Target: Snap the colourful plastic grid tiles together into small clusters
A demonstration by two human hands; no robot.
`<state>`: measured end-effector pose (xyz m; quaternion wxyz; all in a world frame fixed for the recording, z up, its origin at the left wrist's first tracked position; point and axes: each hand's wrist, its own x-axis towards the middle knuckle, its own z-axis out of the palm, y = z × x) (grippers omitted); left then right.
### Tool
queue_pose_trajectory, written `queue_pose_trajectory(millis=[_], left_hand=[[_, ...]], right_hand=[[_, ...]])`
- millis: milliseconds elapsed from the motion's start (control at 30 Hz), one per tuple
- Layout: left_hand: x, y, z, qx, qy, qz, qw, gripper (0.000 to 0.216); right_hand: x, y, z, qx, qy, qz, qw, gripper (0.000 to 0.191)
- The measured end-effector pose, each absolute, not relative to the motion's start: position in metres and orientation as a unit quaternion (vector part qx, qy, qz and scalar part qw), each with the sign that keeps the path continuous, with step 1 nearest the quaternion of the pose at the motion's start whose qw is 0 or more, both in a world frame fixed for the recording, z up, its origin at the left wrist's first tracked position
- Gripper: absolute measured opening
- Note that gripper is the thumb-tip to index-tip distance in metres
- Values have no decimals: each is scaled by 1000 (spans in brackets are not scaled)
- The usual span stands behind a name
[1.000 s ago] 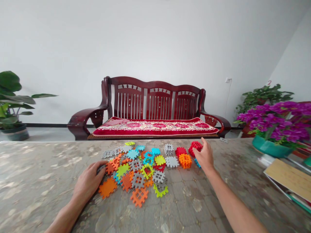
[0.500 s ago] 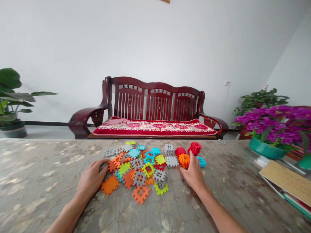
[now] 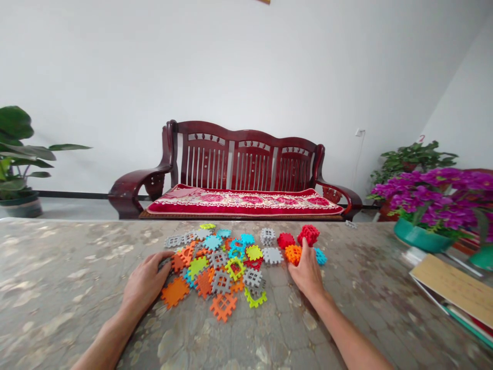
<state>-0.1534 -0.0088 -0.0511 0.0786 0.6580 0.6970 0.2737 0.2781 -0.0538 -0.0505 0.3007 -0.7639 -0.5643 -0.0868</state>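
Observation:
Several flat plastic tiles with notched edges, in orange, grey, blue, lime and red, lie in a loose overlapping heap, with a lime tile (image 3: 198,267) near its middle. My left hand (image 3: 145,280) rests at the heap's left edge, thumb and fingers apart, beside an orange tile (image 3: 175,292). My right hand (image 3: 307,271) has its thumb and index finger around a small stack of orange tiles (image 3: 293,254). Just behind are a red tile stack (image 3: 308,234) and a lower red stack (image 3: 286,240). Blue tiles (image 3: 320,256) show right of my right hand, and a grey stack (image 3: 267,236) stands left of the red ones.
The patterned table (image 3: 77,298) spreads under everything. On the right stand purple flowers in a teal pot (image 3: 421,237), with a brown notebook (image 3: 454,285) and papers before it. A wooden bench (image 3: 252,159) stands beyond the table. One grey tile (image 3: 351,224) lies near the far edge.
My right hand has shifted slightly to the right at the orange stack, which sits a little further right and looks flatter. My left hand stays in place.

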Motion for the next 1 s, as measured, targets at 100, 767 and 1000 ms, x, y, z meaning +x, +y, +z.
queue_pose_trajectory(millis=[100,767,1000], left_hand=[[-155,-8,-53,660,696,271,79,42],[-155,-6,-57,662,693,277,69,41],[-157,-6,-57,665,689,278,77,41]], right_hand=[[281,-59,-52,-757,-570,-91,307,77],[283,-57,-59,-729,-560,-37,392,72],[285,-57,-62,-719,-560,-33,409,70]])
